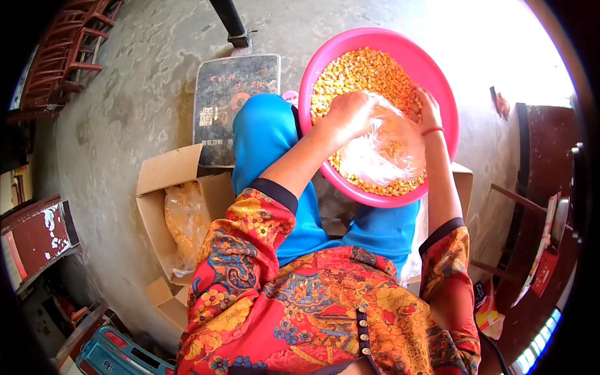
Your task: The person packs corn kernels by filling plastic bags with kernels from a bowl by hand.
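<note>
A round pink basin (pixel 445 75) holds a heap of yellow corn kernels (pixel 362 69). Inside it lies a clear plastic bag (pixel 384 147) with some kernels showing through. My left hand (pixel 351 114) is closed on the bag's upper left edge. On the other side of the bag, my right hand (pixel 429 111), with a red string at the wrist, has its fingers curled around corn kernels near the bag's mouth. Its fingertips are partly hidden against the kernels.
A dark platform scale (pixel 209 94) stands on the concrete floor beyond my knee. At left, an open cardboard box (pixel 156 219) contains a filled clear bag (pixel 184 225). Stacked red chairs (pixel 75 50) are at upper left, a blue case (pixel 119 353) lower left.
</note>
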The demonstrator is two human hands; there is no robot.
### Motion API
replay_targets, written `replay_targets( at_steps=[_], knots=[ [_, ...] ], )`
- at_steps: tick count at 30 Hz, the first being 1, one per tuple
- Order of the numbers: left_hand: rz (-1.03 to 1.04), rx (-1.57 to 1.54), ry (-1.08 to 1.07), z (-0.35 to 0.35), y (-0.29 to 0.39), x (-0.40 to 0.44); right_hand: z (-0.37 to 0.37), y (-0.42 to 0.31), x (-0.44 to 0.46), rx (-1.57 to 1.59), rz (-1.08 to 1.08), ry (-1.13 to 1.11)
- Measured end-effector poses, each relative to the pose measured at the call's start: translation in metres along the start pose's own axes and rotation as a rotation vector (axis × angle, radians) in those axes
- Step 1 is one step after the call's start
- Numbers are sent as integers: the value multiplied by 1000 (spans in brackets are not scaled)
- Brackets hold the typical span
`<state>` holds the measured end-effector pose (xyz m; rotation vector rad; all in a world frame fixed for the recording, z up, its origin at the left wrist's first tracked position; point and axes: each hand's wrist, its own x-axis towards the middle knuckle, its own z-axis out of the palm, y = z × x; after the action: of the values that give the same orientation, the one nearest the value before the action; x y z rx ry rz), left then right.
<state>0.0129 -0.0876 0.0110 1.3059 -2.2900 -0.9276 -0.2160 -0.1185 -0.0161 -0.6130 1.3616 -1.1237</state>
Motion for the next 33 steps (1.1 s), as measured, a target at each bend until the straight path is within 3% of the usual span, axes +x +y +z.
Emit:
replay_targets(
  at_steps=[2, 6, 11, 13, 14, 17, 18, 23, 25, 26, 27, 29, 33],
  knots=[
    [-34, -1, 11, -3, 2, 1, -7, -11, -3, 385, 66, -256],
    [64, -48, 167, -1, 0, 1, 12, -34, -32, 475, 7, -500],
    [87, -32, 266, -2, 3, 0, 48, -51, -81, 359, -47, -576],
    [85, -31, 264, -1, 1, 2, 60, -47, -97, -196, -197, -453],
    [84, -31, 264, -1, 0, 3, 56, -48, -98, -494, -147, -494],
    [84, -17, 276, -3, 1, 1, 41, -14, -88, -1126, -528, -448],
    [89, -4, 263, -4, 1, 1, 33, -9, -87, -1303, -555, -418],
    [68, 18, 232, -6, 4, -2, 15, -3, -100, -1323, -661, -308],
    [52, 12, 189, -5, 7, -4, 7, -12, -104, -1290, -381, -413],
    [88, 6, 122, -3, 6, -5, 4, -15, -95, -1214, -286, -377],
    [124, 0, 54, 0, 4, -6, -8, -10, -82, -1075, -459, -349],
    [113, 2, -11, 5, 2, -3, -13, -18, -64, -735, -207, -158],
    [112, -91, -85, 2, 7, -5, -34, 0, -3, -1006, -373, 34]
  ],
)
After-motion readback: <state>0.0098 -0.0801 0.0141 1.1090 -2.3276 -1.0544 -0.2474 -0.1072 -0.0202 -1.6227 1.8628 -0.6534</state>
